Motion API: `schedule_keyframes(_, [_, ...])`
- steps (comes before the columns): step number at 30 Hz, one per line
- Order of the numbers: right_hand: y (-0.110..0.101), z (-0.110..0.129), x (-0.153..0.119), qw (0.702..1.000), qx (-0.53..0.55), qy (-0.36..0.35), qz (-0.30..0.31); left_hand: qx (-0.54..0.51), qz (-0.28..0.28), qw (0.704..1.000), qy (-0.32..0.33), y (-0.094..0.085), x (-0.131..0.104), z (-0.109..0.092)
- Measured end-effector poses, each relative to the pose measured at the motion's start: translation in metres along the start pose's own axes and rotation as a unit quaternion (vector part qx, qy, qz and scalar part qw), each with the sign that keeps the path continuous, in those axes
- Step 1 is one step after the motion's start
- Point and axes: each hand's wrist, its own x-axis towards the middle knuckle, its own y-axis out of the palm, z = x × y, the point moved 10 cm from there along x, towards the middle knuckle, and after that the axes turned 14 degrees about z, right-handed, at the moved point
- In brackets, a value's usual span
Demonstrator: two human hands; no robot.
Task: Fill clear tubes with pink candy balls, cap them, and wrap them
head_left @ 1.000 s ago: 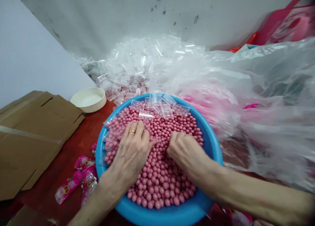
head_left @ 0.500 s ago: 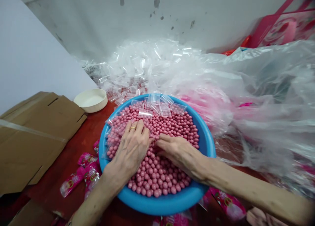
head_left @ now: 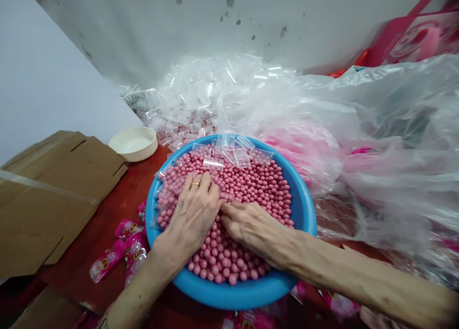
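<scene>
A blue basin (head_left: 303, 209) holds many round pink balls (head_left: 256, 180). Small clear sleeves (head_left: 213, 163) lie over the balls near its far rim, and more clear plastic covers the balls at its left side. My left hand (head_left: 195, 207), with a ring, rests palm down in the basin, fingers bent together over a clear sleeve with pink balls in it. Its thumb meets the fingertips of my right hand (head_left: 247, 224), which is curled low among the balls. What the right fingers hold is hidden beneath them.
Flattened cardboard (head_left: 53, 200) and a shallow white dish (head_left: 134, 144) are on the left. Pink printed packets (head_left: 107, 261) lie around the basin. Behind it is a heap of clear sleeves (head_left: 201, 87); large plastic bags (head_left: 394, 166) spread along the right.
My right hand has moved slightly left and closed its fingers against my left thumb. My left hand stays in nearly the same place.
</scene>
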Motion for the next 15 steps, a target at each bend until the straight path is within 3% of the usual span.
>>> schedule_keyframes(4, [-0.018,-0.025,0.003,0.992,0.120,0.028,-0.028,-0.002,0.002,1.000,-0.002,0.000,0.000,0.000])
schedule_keyframes(6, [-0.027,-0.041,-0.002,0.971,0.224,0.051,-0.060,-0.004,0.003,1.000,-0.003,-0.002,0.000,-0.001])
schedule_keyframes(10, [-0.016,-0.069,-0.016,0.866,0.484,0.090,-0.086,-0.008,0.001,1.000,-0.005,-0.006,-0.001,-0.002])
schedule_keyframes(15, [0.004,-0.078,-0.027,0.778,0.612,0.128,-0.063,-0.007,0.004,1.000,0.001,-0.004,0.000,-0.001])
